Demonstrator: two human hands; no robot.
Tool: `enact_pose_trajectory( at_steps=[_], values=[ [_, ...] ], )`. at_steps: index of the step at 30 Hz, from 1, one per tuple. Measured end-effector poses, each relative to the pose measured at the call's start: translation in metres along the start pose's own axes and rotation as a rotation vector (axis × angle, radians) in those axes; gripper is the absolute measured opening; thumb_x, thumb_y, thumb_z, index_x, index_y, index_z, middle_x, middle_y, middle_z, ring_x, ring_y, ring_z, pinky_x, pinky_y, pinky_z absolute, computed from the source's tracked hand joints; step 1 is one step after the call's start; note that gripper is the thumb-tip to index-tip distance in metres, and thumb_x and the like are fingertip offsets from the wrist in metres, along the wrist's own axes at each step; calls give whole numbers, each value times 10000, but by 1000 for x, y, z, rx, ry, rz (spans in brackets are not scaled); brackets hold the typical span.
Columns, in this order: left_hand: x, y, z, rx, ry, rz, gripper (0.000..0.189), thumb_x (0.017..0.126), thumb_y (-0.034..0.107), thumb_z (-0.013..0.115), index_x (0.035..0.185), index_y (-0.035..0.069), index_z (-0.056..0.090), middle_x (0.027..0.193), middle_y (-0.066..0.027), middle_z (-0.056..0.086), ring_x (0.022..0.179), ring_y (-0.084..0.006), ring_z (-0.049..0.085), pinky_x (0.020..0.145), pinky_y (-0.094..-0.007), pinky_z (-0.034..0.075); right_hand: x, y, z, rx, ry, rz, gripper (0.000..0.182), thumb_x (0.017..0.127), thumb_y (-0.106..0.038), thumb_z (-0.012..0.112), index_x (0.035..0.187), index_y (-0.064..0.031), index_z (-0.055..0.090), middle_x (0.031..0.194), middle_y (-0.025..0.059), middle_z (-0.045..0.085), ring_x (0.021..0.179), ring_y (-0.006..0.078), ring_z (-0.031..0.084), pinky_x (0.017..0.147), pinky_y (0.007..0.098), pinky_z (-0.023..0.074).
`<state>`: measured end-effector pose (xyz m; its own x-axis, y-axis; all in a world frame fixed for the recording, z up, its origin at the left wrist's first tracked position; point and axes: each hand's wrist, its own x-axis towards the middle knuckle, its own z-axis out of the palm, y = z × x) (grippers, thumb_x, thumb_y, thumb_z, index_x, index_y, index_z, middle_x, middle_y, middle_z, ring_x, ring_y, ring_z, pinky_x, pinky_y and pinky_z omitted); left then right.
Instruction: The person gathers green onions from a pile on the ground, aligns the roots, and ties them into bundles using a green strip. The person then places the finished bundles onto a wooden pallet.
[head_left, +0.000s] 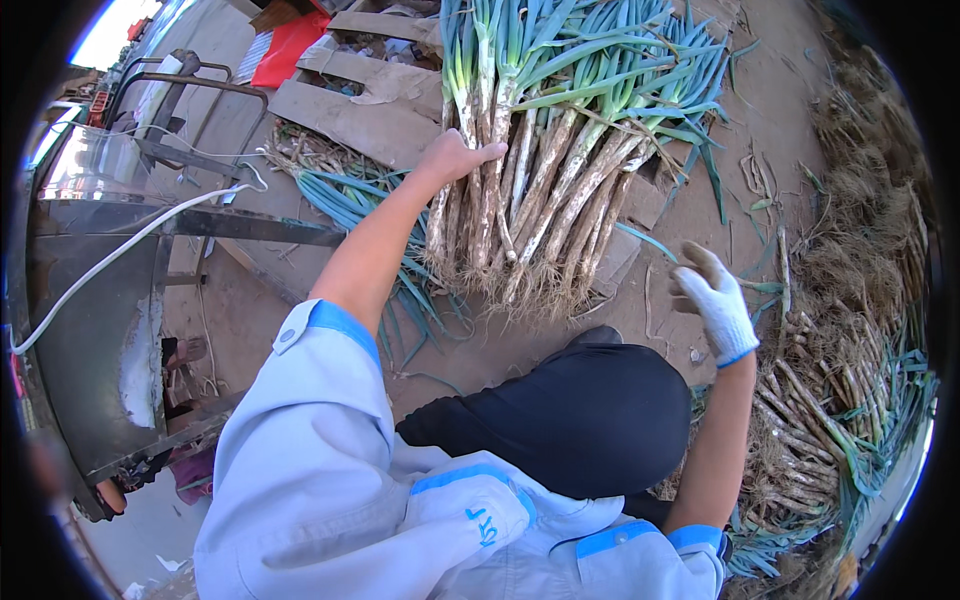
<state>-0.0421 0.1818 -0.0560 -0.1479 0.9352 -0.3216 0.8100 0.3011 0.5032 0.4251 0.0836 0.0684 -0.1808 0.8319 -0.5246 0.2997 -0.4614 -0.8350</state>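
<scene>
A large pile of long green onions (Welsh onions) (544, 180) with soil-stained white stems lies before me, their roots toward me and blue-green leaves pointing away. My bare left hand (459, 159) grips stems at the pile's left side, thumb laid across them and the other fingers mostly hidden. Apart from the pile, to its right, my right hand (711, 304) hovers in a white knitted glove with soiled fingertips. Its fingers are apart and nothing shows in them.
Flattened cardboard (367, 112) lies beyond my left arm, with more green onions (337, 199) beside it. A metal-framed stand (97, 300) with a white cable (127, 259) occupies the left. Heaped onions with tangled roots (847, 300) line the right. My bent knee (600, 420) is close to the pile.
</scene>
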Motion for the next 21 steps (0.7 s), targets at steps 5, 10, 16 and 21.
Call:
enact_pose_trajectory(
  at_steps=[5, 10, 16, 21],
  values=[
    [-17, 50, -5, 298, -5, -100, 1121, 720, 917, 593, 1159, -110, 689, 1195, -276, 698, 1142, -412, 675, 958, -547, 495, -77, 31, -85, 37, 376, 100, 572, 1005, -257, 651, 1505, -30, 489, 1144, 65, 689, 910, 125, 661, 764, 267, 568],
    [-16, 62, 13, 458, 120, -70, 866, 794, 701, 705, 1134, -96, 695, 1258, -290, 667, 1210, -417, 640, 968, -538, 523, -140, 56, -129, -48, 394, 132, 590, 986, -239, 674, 1509, -35, 493, 1235, 53, 675, 907, 100, 657, 757, 237, 550],
    [22, 7, 16, 689, 16, 190, 510, 831, 432, 671, 1098, 4, 745, 1058, -242, 739, 987, -398, 720, 831, -529, 567, -295, 107, -187, -157, 769, 158, 566, 981, -214, 684, 1471, 22, 527, 1392, 98, 622, 1228, 177, 593, 1075, 334, 452],
    [74, -3, 15, 961, -161, 352, 438, 966, 321, 464, 1100, -13, 713, 1056, -337, 687, 1011, -504, 660, 889, -592, 504, -472, 194, -197, 284, 1436, 151, 487, 961, -237, 735, 1374, -14, 606, 951, 29, 680, 758, 101, 617, 666, 265, 502]
  ],
)
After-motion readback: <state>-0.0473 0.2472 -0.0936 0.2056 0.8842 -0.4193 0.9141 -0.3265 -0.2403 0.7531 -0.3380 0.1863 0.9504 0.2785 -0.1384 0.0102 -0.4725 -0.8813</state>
